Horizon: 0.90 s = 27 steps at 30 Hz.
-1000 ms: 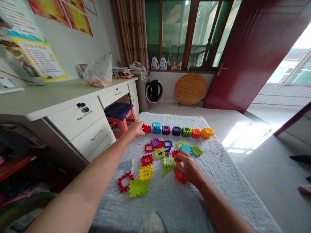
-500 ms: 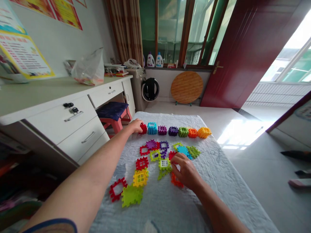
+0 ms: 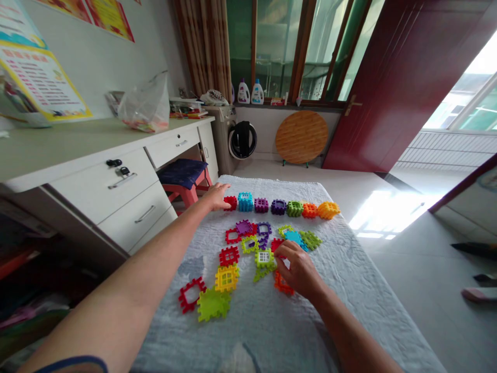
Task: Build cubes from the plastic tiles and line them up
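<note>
My left hand (image 3: 218, 197) reaches to the far left of a row of plastic cubes, fingertips touching the red cube (image 3: 231, 202). The row runs on through a blue cube (image 3: 245, 201), purple cubes (image 3: 261, 204), a green cube (image 3: 294, 208) and orange ones (image 3: 328, 210). My right hand (image 3: 298, 269) rests on loose flat tiles in the middle of the cloth-covered table (image 3: 349, 290), fingers over an orange-red tile (image 3: 282, 285) and next to a green tile (image 3: 265, 257); whether it grips one is unclear. More tiles lie nearer: a yellow tile (image 3: 227, 277), a red frame (image 3: 191, 294), a lime tile (image 3: 213, 304).
A white desk with drawers (image 3: 116, 181) stands on the left, a plastic bag (image 3: 145, 106) on top and a red stool (image 3: 185, 180) under it. A round wooden board (image 3: 302, 137) leans against the far wall by a dark red door (image 3: 404, 88). Open floor lies to the right.
My left hand's fingers have loosened from around the red cube and now lie flatter against it. The right hand has stayed on the loose tiles. The view shifted slightly.
</note>
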{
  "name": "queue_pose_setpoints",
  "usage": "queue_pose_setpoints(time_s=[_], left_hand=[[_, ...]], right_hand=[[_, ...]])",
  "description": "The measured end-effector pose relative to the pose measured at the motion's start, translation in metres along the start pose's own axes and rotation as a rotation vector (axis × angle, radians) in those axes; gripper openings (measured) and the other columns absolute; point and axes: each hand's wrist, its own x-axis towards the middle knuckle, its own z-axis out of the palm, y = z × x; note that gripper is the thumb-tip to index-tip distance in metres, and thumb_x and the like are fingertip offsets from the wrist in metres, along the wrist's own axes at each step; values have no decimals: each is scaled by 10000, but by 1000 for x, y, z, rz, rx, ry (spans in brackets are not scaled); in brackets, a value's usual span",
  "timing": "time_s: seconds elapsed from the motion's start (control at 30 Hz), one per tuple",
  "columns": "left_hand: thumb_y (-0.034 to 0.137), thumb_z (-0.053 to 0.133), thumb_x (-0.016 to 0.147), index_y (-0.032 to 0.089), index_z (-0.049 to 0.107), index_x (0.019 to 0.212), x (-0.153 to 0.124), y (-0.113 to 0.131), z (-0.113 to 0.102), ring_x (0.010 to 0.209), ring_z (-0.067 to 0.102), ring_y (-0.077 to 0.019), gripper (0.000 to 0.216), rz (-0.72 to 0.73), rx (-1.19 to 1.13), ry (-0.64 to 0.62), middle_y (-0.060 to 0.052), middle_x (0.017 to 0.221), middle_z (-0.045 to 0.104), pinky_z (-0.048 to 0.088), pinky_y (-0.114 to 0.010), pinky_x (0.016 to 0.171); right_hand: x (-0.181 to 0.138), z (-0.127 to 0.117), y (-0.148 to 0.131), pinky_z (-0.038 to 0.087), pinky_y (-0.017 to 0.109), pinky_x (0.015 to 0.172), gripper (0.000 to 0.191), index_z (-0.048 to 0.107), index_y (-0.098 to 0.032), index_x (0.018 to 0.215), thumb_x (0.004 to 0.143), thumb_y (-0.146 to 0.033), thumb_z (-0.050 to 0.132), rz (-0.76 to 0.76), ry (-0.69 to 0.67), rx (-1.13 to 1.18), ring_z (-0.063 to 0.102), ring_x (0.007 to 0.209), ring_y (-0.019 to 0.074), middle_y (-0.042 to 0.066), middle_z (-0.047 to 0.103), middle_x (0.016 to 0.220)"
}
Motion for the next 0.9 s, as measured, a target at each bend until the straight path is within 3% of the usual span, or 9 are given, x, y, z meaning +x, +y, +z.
queue_pose_setpoints(time_s=[0.1,0.23,0.37,0.43,0.57,0.7,0.9], left_hand=[[326,598,715,141,525,1252,-27,7,-11,1180,500,-283,572,22,-12,24,-133,1257,530,376,-345,1005],[320,569,755,195,669,898,-81,25,-16,862,618,-199,214,109,-64,-109,-42,917,661,451,-270,784],[459,644,713,213,662,888,-133,49,-5,818,615,-188,303,206,-155,-269,-29,909,667,439,-248,700],[485,667,682,201,657,905,-149,59,3,840,611,-211,361,201,-123,-273,-54,941,658,438,-268,710],[403,651,691,197,665,846,-160,70,9,822,623,-226,258,171,-40,-216,-75,923,671,435,-284,700],[316,561,765,221,680,793,-161,71,-2,768,640,-222,155,185,-12,-200,-58,795,700,425,-288,684],[255,422,873,239,670,978,-150,52,-11,839,647,-177,270,131,-169,-220,-21,920,720,436,-246,733]], right_hand=[[0,0,0,412,293,743,145,577,-211,798,857,-114,486,-16,-1,-3,533,798,170,35,587,818],[0,0,-1,410,289,734,146,581,-211,789,856,-120,488,-23,8,-5,537,785,168,35,587,805],[0,1,-1,406,281,734,137,585,-199,783,840,-108,501,-24,13,-10,535,775,162,34,590,807],[0,2,0,406,277,733,135,588,-194,781,832,-102,504,-20,10,-15,534,773,159,35,590,811],[-1,3,2,405,270,735,135,594,-191,787,820,-92,510,-21,13,-19,537,775,154,31,595,818],[-1,3,3,406,266,729,139,600,-193,793,811,-87,512,-14,17,-22,538,772,153,30,600,817],[-1,2,2,405,264,718,134,597,-193,786,807,-91,512,-10,12,-36,535,758,154,30,599,804]])
